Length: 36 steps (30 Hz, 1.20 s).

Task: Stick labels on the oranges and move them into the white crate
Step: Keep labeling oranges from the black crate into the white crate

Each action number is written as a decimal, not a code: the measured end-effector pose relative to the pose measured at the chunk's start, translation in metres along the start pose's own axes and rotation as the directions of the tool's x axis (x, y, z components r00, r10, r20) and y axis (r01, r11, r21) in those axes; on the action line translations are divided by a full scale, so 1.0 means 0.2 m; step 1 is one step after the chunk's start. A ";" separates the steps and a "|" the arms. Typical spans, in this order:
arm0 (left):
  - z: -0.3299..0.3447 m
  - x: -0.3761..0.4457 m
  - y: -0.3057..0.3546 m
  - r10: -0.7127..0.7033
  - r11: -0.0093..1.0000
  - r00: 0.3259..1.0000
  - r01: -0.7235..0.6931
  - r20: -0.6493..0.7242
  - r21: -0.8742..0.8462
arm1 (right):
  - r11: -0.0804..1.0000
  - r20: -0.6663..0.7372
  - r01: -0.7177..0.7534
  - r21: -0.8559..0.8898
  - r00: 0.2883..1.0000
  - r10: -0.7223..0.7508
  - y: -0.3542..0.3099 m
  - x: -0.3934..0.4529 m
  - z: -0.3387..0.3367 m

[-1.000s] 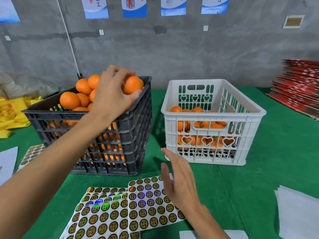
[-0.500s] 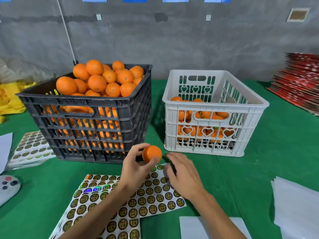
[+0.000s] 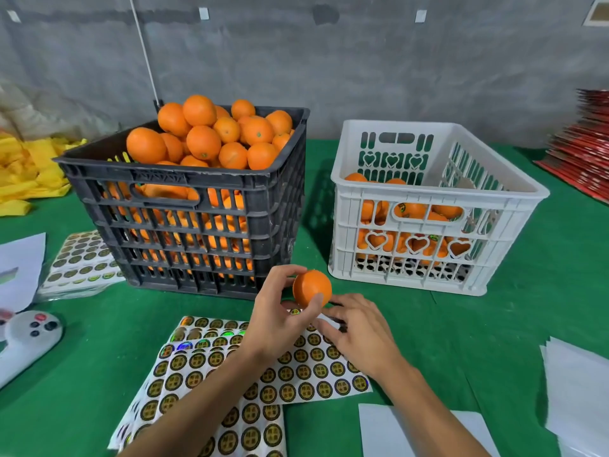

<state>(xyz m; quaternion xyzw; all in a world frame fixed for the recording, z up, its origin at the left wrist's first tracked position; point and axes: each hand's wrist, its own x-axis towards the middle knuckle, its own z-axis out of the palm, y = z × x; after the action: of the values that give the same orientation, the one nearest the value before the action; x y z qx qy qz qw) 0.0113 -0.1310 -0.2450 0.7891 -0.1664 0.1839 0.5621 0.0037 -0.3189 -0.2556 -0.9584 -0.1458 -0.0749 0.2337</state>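
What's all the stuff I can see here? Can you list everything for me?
black crate: one, black, left on the table, heaped with oranges
white crate: one, white, right of the black crate, partly filled with oranges
held orange: one, orange, in front of the crates above the label sheets
label sheets: several, white with round gold labels, near edge; more left of the black crate
table: one, green covered
controller: one, white, far left
white paper: several sheets, right and near edge
yellow material: pile, far left
red stack: far right
left hand: holds the orange
right hand: fingers on the top label sheet
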 end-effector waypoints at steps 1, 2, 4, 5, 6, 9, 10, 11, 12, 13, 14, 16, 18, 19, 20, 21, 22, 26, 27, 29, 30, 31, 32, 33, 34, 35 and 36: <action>0.00 0.00 0.00 0.002 1.000 1.000 -0.002 0.003 0.000 | 1.000 -0.014 -0.009 0.027 1.000 0.009 -0.01 0.00 0.00; 0.00 0.00 0.00 0.001 1.000 1.000 -0.001 0.006 0.000 | 0.998 -0.027 -0.022 0.057 0.999 0.024 -0.01 0.00 0.00; 0.00 0.00 -0.01 0.002 1.000 1.000 -0.002 0.003 0.002 | 0.985 -0.054 -0.061 0.162 0.996 0.071 -0.03 0.01 0.01; 0.00 0.01 -0.01 0.007 1.000 1.000 -0.007 -0.001 0.004 | 0.967 -0.074 -0.085 0.239 0.992 0.106 -0.03 0.02 0.01; 0.01 0.01 -0.01 0.012 1.000 1.000 -0.012 -0.006 0.006 | 0.940 -0.090 -0.115 0.322 0.984 0.152 -0.04 0.02 0.02; 0.01 0.01 -0.02 0.012 1.000 1.000 -0.012 -0.010 0.004 | 0.863 -0.091 -0.193 0.466 0.960 0.264 -0.03 0.04 0.01; 0.01 0.01 -0.02 0.009 1.000 1.000 -0.009 -0.012 0.002 | 0.870 -0.086 -0.191 0.455 0.963 0.257 -0.02 0.04 0.01; 0.01 0.01 -0.02 0.005 1.000 1.000 -0.005 -0.015 -0.001 | 0.895 -0.080 -0.176 0.409 0.971 0.227 -0.02 0.04 0.01; 0.01 0.01 -0.02 0.001 1.000 1.000 -0.001 -0.018 -0.002 | 0.928 -0.063 -0.156 0.339 0.980 0.188 -0.03 0.04 0.01; 0.01 0.01 -0.03 -0.002 1.000 1.000 0.002 -0.020 -0.003 | 0.952 -0.041 -0.141 0.271 0.987 0.158 -0.04 0.03 0.02; 0.01 0.01 -0.03 -0.005 1.000 1.000 0.005 -0.020 -0.004 | 0.965 -0.023 -0.135 0.225 0.989 0.144 -0.04 0.03 0.02; 0.01 0.01 -0.03 -0.005 1.000 1.000 0.005 -0.021 -0.002 | 0.975 -0.033 -0.127 0.181 0.990 0.135 -0.06 0.03 0.03; 0.01 0.01 -0.02 -0.007 1.000 1.000 0.007 -0.024 0.011 | 0.972 -0.066 -0.127 0.198 0.988 0.142 -0.06 0.03 0.03; 0.01 0.01 -0.02 -0.009 1.000 1.000 0.009 -0.025 0.012 | 0.965 -0.074 -0.135 0.225 0.985 0.156 -0.06 0.03 0.03; 0.01 0.01 -0.02 -0.008 1.000 1.000 0.009 -0.025 0.011 | 0.956 -0.077 -0.147 0.254 0.982 0.171 -0.06 0.03 0.03; 0.01 0.01 -0.02 -0.006 1.000 1.000 0.006 -0.025 0.009 | 0.948 -0.075 -0.157 0.276 0.980 0.185 -0.05 0.04 0.03; 0.01 0.01 -0.02 -0.003 1.000 1.000 0.003 -0.023 0.007 | 0.942 -0.072 -0.168 0.291 0.978 0.196 -0.05 0.04 0.04; 0.01 0.00 -0.01 -0.009 1.000 1.000 0.009 -0.015 0.001 | 0.925 -0.058 -0.215 0.314 0.968 0.245 -0.05 0.06 0.05; 0.01 0.00 -0.01 -0.010 1.000 1.000 0.010 -0.013 -0.001 | 0.920 -0.063 -0.219 0.326 0.966 0.252 -0.05 0.06 0.05; 0.00 0.00 -0.01 -0.017 1.000 1.000 0.017 -0.006 0.000 | 0.893 -0.101 -0.229 0.387 0.952 0.288 -0.05 0.06 0.04; 0.00 0.00 -0.01 -0.023 1.000 1.000 0.023 -0.002 -0.001 | 0.870 -0.142 -0.231 0.435 0.937 0.320 -0.05 0.06 0.03; 0.00 0.00 -0.01 -0.028 1.000 1.000 0.028 0.001 -0.003 | 0.848 -0.196 -0.224 0.481 0.915 0.353 -0.05 0.06 0.02; 0.00 0.01 -0.01 -0.033 0.999 0.999 0.033 0.004 -0.003 | 0.834 -0.260 -0.199 0.514 0.891 0.373 -0.05 0.05 0.01; 0.00 0.01 -0.01 -0.036 0.999 0.999 0.036 0.007 -0.001 | 0.835 -0.323 -0.158 0.527 0.872 0.369 -0.04 0.05 0.00; 0.01 0.01 -0.01 -0.035 0.999 0.999 0.035 0.010 0.003 | 0.844 -0.370 -0.109 0.525 0.864 0.342 -0.04 0.04 0.00; 0.01 0.01 -0.02 -0.031 0.999 0.999 0.031 0.013 0.008 | 0.855 -0.399 -0.060 0.516 0.866 0.302 -0.05 0.04 0.00; 0.01 0.01 -0.02 -0.026 1.000 1.000 0.026 0.015 0.012 | 0.862 -0.414 -0.015 0.507 0.873 0.259 -0.06 0.04 0.00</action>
<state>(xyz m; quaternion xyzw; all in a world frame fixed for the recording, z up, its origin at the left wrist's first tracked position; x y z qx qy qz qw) 0.0143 -0.1312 -0.2475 0.7959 -0.1593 0.1713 0.5585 0.0071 -0.3075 -0.2484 -0.8289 -0.0282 -0.2475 0.5008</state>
